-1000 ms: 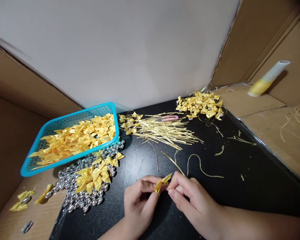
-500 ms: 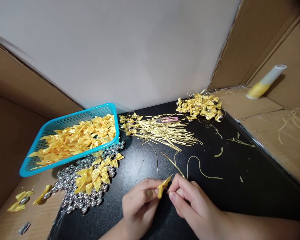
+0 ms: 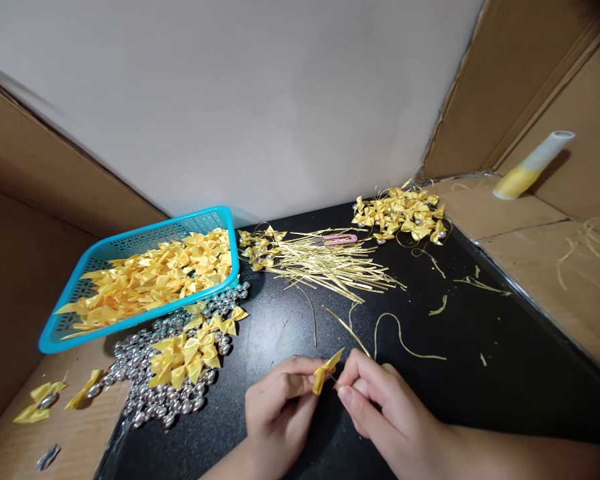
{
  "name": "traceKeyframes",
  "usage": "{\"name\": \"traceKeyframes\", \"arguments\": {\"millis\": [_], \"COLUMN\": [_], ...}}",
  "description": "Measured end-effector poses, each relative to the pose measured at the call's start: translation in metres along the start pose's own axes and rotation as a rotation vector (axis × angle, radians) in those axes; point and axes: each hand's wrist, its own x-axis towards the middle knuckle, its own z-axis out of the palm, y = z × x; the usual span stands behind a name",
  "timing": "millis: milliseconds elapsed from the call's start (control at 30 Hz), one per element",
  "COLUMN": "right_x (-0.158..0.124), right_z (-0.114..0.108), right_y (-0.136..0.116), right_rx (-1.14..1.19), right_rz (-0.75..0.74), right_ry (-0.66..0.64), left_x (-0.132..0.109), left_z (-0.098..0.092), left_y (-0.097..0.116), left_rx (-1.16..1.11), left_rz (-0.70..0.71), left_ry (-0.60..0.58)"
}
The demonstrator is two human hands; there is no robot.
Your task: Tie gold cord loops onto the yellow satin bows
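My left hand pinches a yellow ribbon bow between thumb and fingers, low over the black tabletop. Close on its right, my right hand is closed in a pinch on a thin strand that runs to the bow. Whether the strand is thread or wire is too small to tell. A gold strip extends up and left from behind my right knuckles; whether I hold it or it lies on the table is hidden. Beyond my hands lies a loose curled gold cord.
Yellow bows fill a turquoise basket at left. Silver beads and bows lie before it. Gold strips with pink-handled snips spread at the back, near a pile of beaded bows. A white-and-yellow tube stands on cardboard at right.
The bow has turned slightly in my left fingers. Both hands stay in almost the same place, and the things around them have not moved.
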Motion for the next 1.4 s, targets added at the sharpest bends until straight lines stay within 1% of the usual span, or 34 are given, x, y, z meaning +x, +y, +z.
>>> {"name": "traceKeyframes", "arguments": {"millis": [267,467,633,933,1233,1400], "right_x": [0.0,0.001,0.002,0.0,0.0,0.0], "right_z": [-0.001,-0.002,-0.002,0.003,0.006,0.01], "right_y": [-0.001,-0.004,-0.006,-0.003,0.002,0.008], "right_rx": [0.024,0.036,0.06,0.17,0.188,0.138], "right_rz": [0.028,0.037,-0.005,-0.09,-0.088,-0.087], "right_ry": [-0.005,-0.001,0.009,0.0,0.011,0.038], "left_x": [0.003,0.004,0.006,0.005,0.002,-0.001], "left_z": [0.001,-0.001,-0.002,0.0,-0.001,0.0], "left_y": [0.003,0.004,0.004,0.005,0.006,0.003], "left_rx": [0.028,0.036,0.014,0.044,0.033,0.03], "left_rz": [0.008,0.05,0.12,0.217,0.194,0.164], "left_ry": [0.009,-0.022,-0.066,-0.1,-0.084,-0.052]}}
